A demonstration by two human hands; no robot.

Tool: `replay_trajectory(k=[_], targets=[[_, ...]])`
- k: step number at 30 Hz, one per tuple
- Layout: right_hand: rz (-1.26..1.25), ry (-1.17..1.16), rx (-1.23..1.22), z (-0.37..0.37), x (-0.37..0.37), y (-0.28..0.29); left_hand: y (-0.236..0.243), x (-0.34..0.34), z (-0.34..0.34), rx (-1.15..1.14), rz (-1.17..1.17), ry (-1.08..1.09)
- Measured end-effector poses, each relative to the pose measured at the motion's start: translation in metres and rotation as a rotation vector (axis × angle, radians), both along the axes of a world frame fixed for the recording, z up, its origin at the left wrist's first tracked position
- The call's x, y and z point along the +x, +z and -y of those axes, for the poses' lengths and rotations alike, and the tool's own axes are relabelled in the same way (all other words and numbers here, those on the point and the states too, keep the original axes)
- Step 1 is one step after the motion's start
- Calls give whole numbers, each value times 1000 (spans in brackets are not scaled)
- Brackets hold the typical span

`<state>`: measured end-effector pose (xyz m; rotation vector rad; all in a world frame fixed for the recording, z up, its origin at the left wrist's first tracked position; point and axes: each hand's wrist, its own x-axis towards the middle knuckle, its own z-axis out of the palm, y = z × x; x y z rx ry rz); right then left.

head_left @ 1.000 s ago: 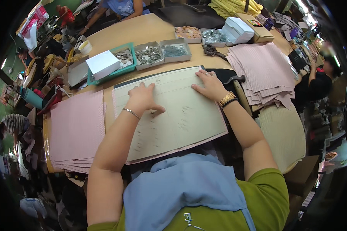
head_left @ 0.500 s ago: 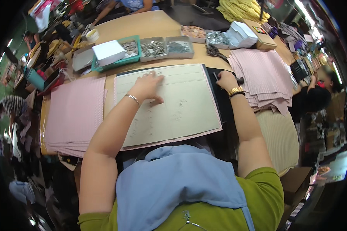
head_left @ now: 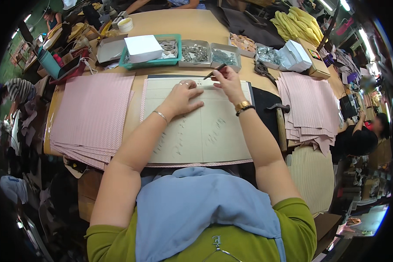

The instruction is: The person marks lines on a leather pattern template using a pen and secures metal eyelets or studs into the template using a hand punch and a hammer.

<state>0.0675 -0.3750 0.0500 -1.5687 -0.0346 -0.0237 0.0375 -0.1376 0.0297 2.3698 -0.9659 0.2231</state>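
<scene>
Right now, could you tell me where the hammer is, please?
In the head view the hammer lies on the table to the person's right, just past the right forearm, between the cream template sheet and the right-hand stack of pink sheets.

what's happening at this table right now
A person sits at a crowded worktable with a large cream card template in front of them. Their left hand presses flat on the card near its top edge. Their right hand pinches a thin dark tool just above it. Stacks of pink sheets lie on either side, and a hammer rests to the right.
</scene>
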Motion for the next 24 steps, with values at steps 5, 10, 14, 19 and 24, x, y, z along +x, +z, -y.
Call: replay_trajectory(k=[5, 10, 14, 19, 24], targets=[[181, -8, -280, -15, 15, -27, 0, -2, 4, -31, 42, 2], [236, -9, -417, -20, 12, -19, 0, -2, 0, -54, 7, 16], [295, -16, -536, -19, 7, -10, 0, 4, 0, -106, -67, 34], [319, 5, -594, -24, 4, -1, -1, 21, 9, -324, -346, 218], [354, 59, -620, -29, 6, 6, -4, 33, 15, -295, -297, 311]])
